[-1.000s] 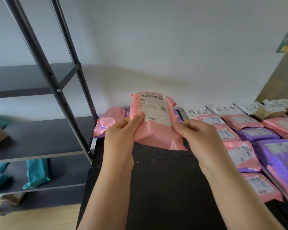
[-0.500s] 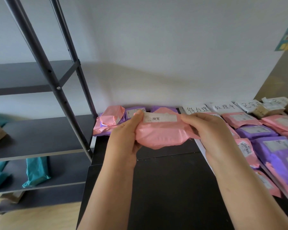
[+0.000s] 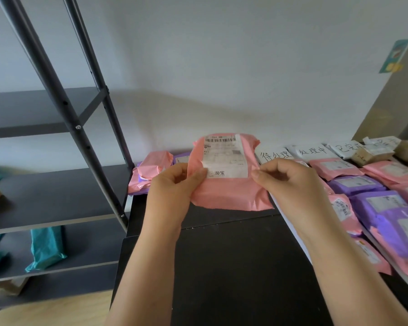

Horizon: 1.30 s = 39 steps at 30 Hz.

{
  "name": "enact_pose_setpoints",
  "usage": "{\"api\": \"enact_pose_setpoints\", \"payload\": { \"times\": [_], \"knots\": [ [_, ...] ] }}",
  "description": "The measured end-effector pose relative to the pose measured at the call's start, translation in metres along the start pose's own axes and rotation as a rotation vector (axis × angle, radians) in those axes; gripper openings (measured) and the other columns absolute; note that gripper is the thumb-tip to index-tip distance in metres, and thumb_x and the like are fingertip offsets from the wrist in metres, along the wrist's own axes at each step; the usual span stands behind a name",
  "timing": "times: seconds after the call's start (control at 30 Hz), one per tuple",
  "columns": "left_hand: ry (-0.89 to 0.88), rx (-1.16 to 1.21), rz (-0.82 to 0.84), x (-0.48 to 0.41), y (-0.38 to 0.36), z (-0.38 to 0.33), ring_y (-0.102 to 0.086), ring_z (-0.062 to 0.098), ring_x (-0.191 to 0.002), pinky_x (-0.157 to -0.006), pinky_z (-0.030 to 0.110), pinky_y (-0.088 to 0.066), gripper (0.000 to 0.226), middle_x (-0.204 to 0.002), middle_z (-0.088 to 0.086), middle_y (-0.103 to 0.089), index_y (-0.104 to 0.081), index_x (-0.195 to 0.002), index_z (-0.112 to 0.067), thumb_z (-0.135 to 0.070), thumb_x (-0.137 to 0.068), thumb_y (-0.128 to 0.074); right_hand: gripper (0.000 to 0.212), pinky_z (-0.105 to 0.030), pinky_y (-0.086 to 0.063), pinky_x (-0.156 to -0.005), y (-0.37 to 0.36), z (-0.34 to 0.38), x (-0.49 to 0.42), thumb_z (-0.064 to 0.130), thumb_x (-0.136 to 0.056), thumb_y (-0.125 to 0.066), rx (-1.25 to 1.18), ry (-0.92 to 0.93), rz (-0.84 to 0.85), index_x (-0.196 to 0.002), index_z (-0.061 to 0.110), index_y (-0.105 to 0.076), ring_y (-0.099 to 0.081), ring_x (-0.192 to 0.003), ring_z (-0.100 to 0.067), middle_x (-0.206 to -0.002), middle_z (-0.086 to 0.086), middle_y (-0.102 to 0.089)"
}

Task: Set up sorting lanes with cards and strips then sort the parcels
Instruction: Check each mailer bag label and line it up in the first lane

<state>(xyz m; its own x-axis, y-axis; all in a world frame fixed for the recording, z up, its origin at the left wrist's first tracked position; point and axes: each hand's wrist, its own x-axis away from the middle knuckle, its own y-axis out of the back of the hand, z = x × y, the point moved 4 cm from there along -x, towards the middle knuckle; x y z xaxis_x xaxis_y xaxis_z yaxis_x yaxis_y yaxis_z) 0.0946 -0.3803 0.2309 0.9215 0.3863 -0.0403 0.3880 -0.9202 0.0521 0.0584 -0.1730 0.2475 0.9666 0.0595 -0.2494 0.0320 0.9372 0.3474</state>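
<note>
Pink parcel upright, label facing viewer, barcode end up; left hand, right hand pinch its side edges.

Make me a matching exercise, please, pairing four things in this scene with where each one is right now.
Things:
1. pink parcel in mid-frame
2. teal parcel
3. handwritten card
4. purple parcel

Places:
A. on the lower rack shelf
B. lying in a lane on the table, right of both hands
C. held up between the left hand and the right hand
D. at the back of the table, heading a lane

Pairs: 1-C, 2-A, 3-D, 4-B
</note>
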Motion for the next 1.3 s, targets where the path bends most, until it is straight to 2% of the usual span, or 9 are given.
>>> {"api": "enact_pose_setpoints", "payload": {
  "times": [0.23, 0.4, 0.57, 0.67, 0.77, 0.83, 0.97, 1.1, 1.3],
  "knots": [
    [-0.133, -0.083, -0.017, -0.003, 0.004, 0.001, -0.064, -0.005, -0.07, -0.062, 0.008, -0.049, 0.019, -0.079, -0.015, -0.074, -0.074, -0.087, -0.029, -0.011, -0.089, -0.069, 0.011, -0.01, -0.044, -0.063, -0.006, -0.015, 0.003, 0.018, -0.084, -0.076, 0.135, -0.04, 0.012, -0.083, 0.025, -0.068, -0.062, -0.077, 0.005, -0.079, 0.015, -0.069],
    [-0.21, -0.222, 0.036, -0.006, 0.006, -0.002, -0.063, -0.008, -0.073, -0.06, 0.003, -0.044, 0.025, -0.078, -0.024, -0.07, -0.071, -0.086, -0.031, -0.007, -0.091, -0.064, 0.013, -0.01, -0.035, -0.068, 0.008, -0.013, 0.001, 0.035, -0.092, -0.065, 0.188, -0.014, -0.165, -0.104, 0.038, -0.06, -0.053, -0.089, 0.023, -0.099, 0.028, -0.063],
    [-0.23, -0.335, 0.155, -0.006, 0.004, 0.001, -0.062, -0.003, -0.078, -0.071, 0.016, -0.052, 0.035, -0.082, -0.024, -0.068, -0.069, -0.08, -0.036, -0.005, -0.092, -0.062, 0.046, -0.034, -0.038, -0.103, 0.015, -0.016, -0.001, 0.042, -0.098, -0.055, 0.369, 0.022, -0.226, -0.143, 0.033, -0.048, -0.04, -0.137, -0.011, -0.145, 0.014, -0.048],
    [-0.219, -0.373, 0.206, -0.006, -0.001, 0.005, -0.061, 0.001, -0.081, -0.073, 0.021, -0.05, 0.033, -0.083, -0.022, -0.068, -0.07, -0.08, -0.034, -0.004, -0.091, -0.06, 0.032, -0.019, -0.046, -0.086, 0.01, -0.024, 0.005, 0.039, -0.097, -0.055, 0.36, 0.03, -0.194, -0.128, 0.03, -0.06, -0.057, -0.113, -0.005, -0.113, 0.027, -0.058],
    [-0.196, -0.387, 0.203, -0.007, -0.007, 0.014, -0.063, 0.012, -0.081, -0.078, 0.036, -0.053, 0.028, -0.079, -0.015, -0.069, -0.071, -0.08, -0.029, -0.005, -0.089, -0.059, 0.015, -0.009, -0.043, -0.065, 0.009, -0.036, 0.017, 0.033, -0.094, -0.061, 0.357, -0.001, -0.245, -0.107, 0.028, -0.067, -0.062, -0.09, 0.001, -0.093, 0.024, -0.062],
    [-0.182, -0.364, 0.204, -0.008, -0.014, 0.021, -0.065, 0.014, -0.081, -0.076, 0.038, -0.053, 0.025, -0.077, -0.013, -0.07, -0.072, -0.082, -0.028, -0.006, -0.088, -0.061, 0.013, -0.014, -0.046, -0.07, 0.012, -0.046, 0.025, 0.033, -0.092, -0.064, 0.356, -0.051, -0.281, -0.103, 0.027, -0.068, -0.062, -0.088, 0.002, -0.092, 0.021, -0.063],
    [-0.146, -0.35, 0.261, -0.005, -0.036, 0.035, -0.065, -0.002, -0.076, -0.063, 0.016, -0.045, 0.022, -0.079, -0.02, -0.071, -0.073, -0.086, -0.03, -0.01, -0.089, -0.064, 0.004, -0.03, -0.057, -0.075, 0.026, -0.066, 0.037, 0.029, -0.09, -0.068, 0.296, -0.114, -0.355, -0.091, 0.025, -0.069, -0.064, -0.084, 0.0, -0.086, 0.017, -0.067],
    [-0.1, -0.339, 0.204, -0.009, -0.062, 0.048, -0.063, -0.007, -0.079, -0.059, 0.009, -0.043, 0.024, -0.082, -0.024, -0.07, -0.073, -0.087, -0.035, -0.012, -0.09, -0.064, 0.007, -0.038, -0.059, -0.077, 0.047, -0.089, 0.029, 0.025, -0.091, -0.068, 0.241, -0.156, -0.336, -0.083, 0.025, -0.068, -0.066, -0.083, -0.004, -0.084, 0.013, -0.069],
    [-0.03, -0.296, -0.086, -0.021, -0.115, 0.065, -0.064, 0.004, -0.094, -0.069, 0.021, -0.048, 0.022, -0.1, -0.019, -0.068, -0.068, -0.109, -0.034, -0.021, -0.091, -0.065, 0.015, -0.038, -0.06, -0.072, 0.091, -0.132, -0.007, 0.023, -0.091, -0.069, 0.144, -0.17, -0.32, -0.077, 0.028, -0.066, -0.07, -0.08, -0.005, -0.082, 0.015, -0.071]
  ]
}}
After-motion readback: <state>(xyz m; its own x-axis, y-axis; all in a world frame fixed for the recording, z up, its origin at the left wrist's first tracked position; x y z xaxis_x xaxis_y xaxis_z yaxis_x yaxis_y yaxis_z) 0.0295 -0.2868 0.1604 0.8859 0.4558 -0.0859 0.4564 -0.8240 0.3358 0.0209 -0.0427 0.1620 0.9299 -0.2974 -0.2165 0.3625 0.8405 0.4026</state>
